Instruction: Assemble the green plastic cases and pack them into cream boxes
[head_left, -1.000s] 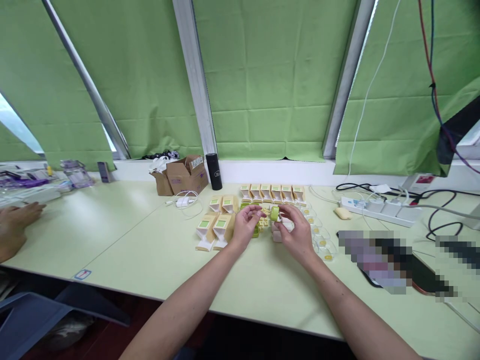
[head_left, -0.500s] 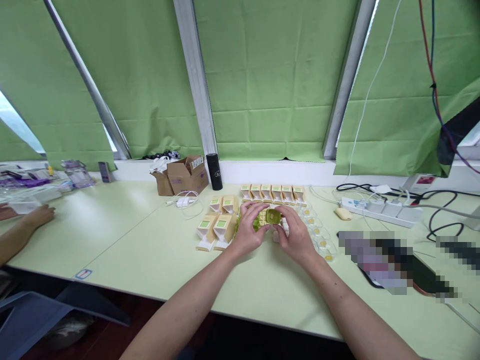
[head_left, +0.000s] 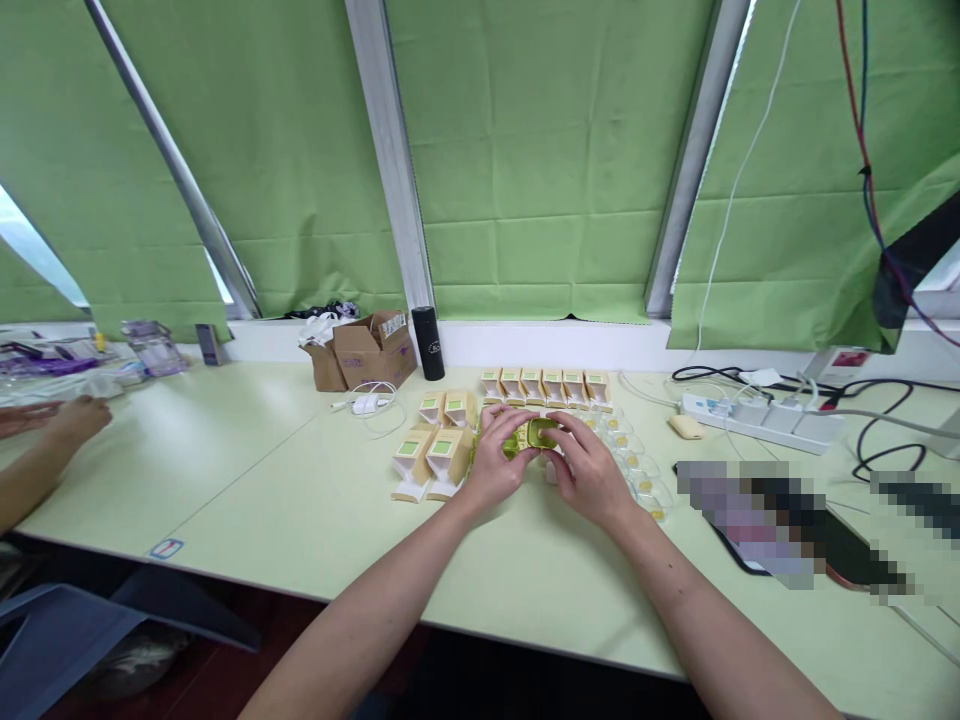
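Both my hands meet over a cluster of small green pieces in the middle of the pale green table (head_left: 247, 480). My left hand (head_left: 499, 462) curls its fingers round a small green round piece (head_left: 537, 434), and my right hand (head_left: 590, 470) pinches the same piece from the right. Small tan boxes with green labels (head_left: 429, 460) lie just left of my left hand, and a row of the same boxes (head_left: 546, 386) stands behind my hands. Clear plastic lids (head_left: 639, 466) trail off to the right of my right hand.
An open cardboard box (head_left: 366, 350), a black cylinder (head_left: 428, 343) and a white charger (head_left: 367, 403) stand at the back. A power strip (head_left: 757, 412) with cables lies at the right. Another person's hand (head_left: 71, 420) rests at the far left beside clear packaging.
My hands have come down and closer together, and the green piece has turned from on edge to lying flatter between them. The other person's hand at the left has shifted.
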